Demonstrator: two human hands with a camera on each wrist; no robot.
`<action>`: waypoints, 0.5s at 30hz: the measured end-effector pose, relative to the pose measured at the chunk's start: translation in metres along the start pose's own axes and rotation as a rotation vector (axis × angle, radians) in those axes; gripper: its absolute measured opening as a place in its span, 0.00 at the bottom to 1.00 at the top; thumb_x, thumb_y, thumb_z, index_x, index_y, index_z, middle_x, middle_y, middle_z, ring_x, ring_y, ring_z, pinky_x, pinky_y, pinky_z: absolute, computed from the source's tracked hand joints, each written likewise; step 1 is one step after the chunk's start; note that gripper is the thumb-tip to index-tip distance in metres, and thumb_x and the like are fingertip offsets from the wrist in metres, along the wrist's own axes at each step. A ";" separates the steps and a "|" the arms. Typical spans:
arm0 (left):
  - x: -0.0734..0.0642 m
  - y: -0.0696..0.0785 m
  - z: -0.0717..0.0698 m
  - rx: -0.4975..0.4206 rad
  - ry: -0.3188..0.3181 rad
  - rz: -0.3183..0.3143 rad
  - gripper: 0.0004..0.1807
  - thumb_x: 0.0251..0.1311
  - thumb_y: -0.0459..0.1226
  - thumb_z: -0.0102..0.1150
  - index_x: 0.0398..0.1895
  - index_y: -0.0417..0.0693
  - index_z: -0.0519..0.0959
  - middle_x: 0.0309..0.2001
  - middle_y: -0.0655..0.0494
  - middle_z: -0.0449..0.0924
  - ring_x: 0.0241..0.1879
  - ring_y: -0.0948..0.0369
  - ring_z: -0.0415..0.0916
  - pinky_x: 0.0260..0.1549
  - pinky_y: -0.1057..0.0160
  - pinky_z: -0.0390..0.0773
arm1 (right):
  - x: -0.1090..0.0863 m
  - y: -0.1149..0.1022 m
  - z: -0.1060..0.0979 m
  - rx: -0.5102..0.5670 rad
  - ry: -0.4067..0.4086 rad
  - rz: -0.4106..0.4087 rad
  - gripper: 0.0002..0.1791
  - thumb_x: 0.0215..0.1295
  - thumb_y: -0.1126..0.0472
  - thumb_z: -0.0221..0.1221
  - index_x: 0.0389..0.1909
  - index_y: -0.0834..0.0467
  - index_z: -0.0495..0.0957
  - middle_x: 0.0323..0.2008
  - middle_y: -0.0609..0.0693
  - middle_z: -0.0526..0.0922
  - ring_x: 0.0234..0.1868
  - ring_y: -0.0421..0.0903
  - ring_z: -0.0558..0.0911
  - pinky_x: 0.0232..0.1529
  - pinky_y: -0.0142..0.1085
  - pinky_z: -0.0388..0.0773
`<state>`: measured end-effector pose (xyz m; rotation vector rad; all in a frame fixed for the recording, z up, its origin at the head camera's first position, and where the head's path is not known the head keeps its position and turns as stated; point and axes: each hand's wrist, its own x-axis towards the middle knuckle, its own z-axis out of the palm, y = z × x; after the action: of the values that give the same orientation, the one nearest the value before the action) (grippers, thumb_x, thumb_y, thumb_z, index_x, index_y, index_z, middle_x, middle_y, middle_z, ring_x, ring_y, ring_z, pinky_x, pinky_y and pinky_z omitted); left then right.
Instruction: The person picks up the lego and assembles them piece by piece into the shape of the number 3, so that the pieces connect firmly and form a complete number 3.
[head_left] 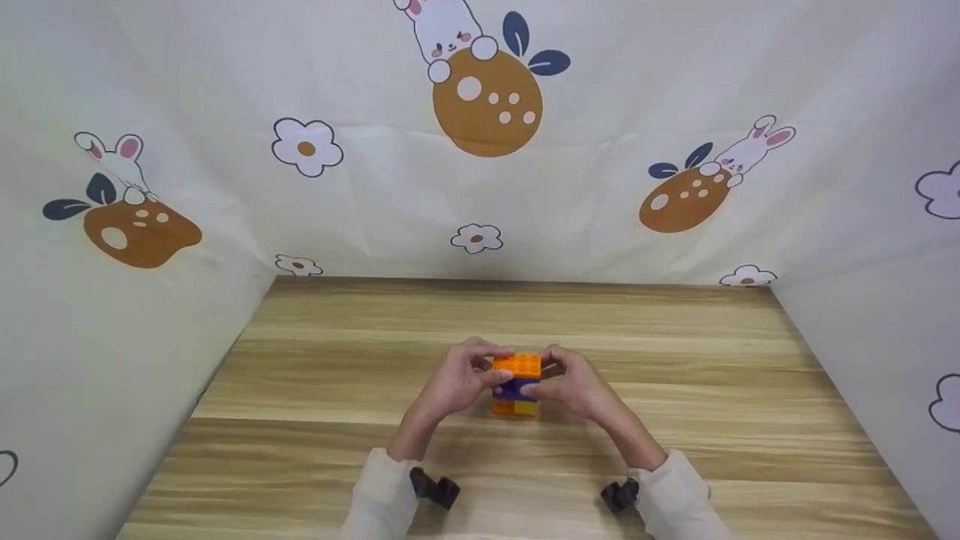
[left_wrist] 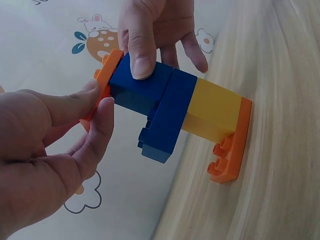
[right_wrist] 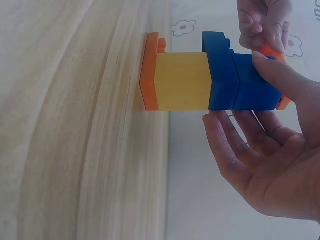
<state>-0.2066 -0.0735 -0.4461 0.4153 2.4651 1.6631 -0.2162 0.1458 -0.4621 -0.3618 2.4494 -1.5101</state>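
Note:
A stack of toy building bricks stands on the table in front of me. At its base is a flat orange brick [left_wrist: 236, 157], with a yellow brick [right_wrist: 183, 81] on it. Above come a long thin blue brick [left_wrist: 172, 117] and a chunky blue brick [right_wrist: 256, 85]. Another thin orange brick [head_left: 517, 365], studs up, tops the stack. My left hand [head_left: 459, 379] pinches this top brick between thumb and fingers. From the other side, my right hand [head_left: 574, 386] holds the chunky blue brick, thumb on one face and fingers on the opposite one.
The wood-grain table [head_left: 315, 450] spreads around the stack. Pale cloth [head_left: 375, 195] printed with rabbits and flowers rises behind it and along both sides. A black wrist mount [head_left: 435, 489] sits by the left sleeve, another [head_left: 621, 495] by the right.

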 end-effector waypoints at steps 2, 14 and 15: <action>0.000 0.002 0.000 0.007 -0.001 -0.010 0.15 0.63 0.34 0.65 0.53 0.48 0.85 0.50 0.48 0.81 0.42 0.58 0.77 0.44 0.59 0.84 | 0.000 0.000 0.000 0.005 -0.004 -0.004 0.20 0.58 0.56 0.72 0.47 0.60 0.77 0.51 0.57 0.83 0.54 0.56 0.83 0.51 0.44 0.84; 0.007 0.003 -0.005 0.003 -0.049 0.005 0.14 0.61 0.34 0.67 0.51 0.47 0.86 0.46 0.45 0.81 0.33 0.60 0.77 0.38 0.57 0.85 | -0.002 -0.001 -0.002 0.006 -0.001 -0.010 0.20 0.57 0.57 0.73 0.45 0.61 0.76 0.51 0.60 0.83 0.53 0.56 0.83 0.49 0.42 0.85; 0.007 0.003 -0.006 -0.002 -0.047 0.015 0.14 0.61 0.33 0.67 0.51 0.46 0.86 0.46 0.44 0.82 0.32 0.60 0.77 0.38 0.58 0.85 | -0.002 -0.002 -0.002 0.007 -0.002 -0.011 0.20 0.57 0.57 0.73 0.44 0.61 0.75 0.51 0.60 0.83 0.53 0.56 0.83 0.48 0.42 0.85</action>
<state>-0.2139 -0.0755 -0.4413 0.4680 2.4326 1.6413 -0.2150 0.1472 -0.4595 -0.3759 2.4440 -1.5208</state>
